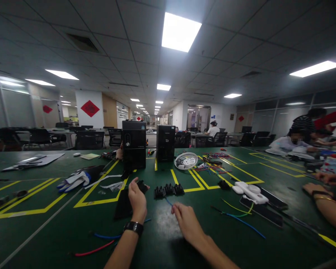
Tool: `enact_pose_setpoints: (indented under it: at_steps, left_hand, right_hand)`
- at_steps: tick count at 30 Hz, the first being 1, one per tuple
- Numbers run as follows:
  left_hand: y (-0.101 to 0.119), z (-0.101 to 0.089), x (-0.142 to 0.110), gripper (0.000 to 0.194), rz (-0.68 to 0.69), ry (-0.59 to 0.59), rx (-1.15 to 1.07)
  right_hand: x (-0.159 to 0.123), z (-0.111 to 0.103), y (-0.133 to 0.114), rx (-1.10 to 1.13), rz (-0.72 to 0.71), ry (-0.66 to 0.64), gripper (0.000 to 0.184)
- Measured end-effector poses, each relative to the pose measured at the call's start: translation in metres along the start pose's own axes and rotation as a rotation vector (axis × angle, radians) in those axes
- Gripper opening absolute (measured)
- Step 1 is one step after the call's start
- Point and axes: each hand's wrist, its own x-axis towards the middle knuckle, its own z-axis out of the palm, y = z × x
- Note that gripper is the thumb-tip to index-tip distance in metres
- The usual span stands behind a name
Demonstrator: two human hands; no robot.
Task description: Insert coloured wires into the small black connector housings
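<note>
My left hand (137,198), with a dark watch on its wrist, curls around a small black plastic block (142,186) that it partly hides. My right hand (187,220) is closed in a pinch on a blue wire (168,201). That wire's far end reaches toward a row of black plastic blocks (169,191) on the green table; whether it goes into one I cannot tell. Beneath my left hand lies a flat black piece (121,205). Near my left forearm are another blue wire (106,236) and a red wire (93,249).
Two black computer-like cases (134,149) (165,144) stand ahead. A white round basket (186,160) is beside many loose wires (212,168). Gloves (75,181) lie left. White devices (250,191) and phones (264,212) lie right, near another person's arm (329,207).
</note>
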Motion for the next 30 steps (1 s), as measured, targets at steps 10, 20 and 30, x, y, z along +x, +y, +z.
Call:
enact_pose_setpoints:
  at_steps: [10,20,30]
  left_hand:
    - [0.0,0.016,-0.051,0.04,-0.056,-0.375,0.032]
    - [-0.029,0.029,-0.094,0.048,0.02,-0.762,0.253]
    - [-0.035,0.023,-0.098,0.039,0.323,-0.991,0.466]
  right_hand:
    - [0.023,-0.017,0.001,0.084,-0.352,0.15,0.073]
    - [0.056,-0.101,0.102,-0.224,-0.136,-0.061,0.056]
    - [0.124,-0.083,0.132,-0.46,0.059,-0.263,0.059]
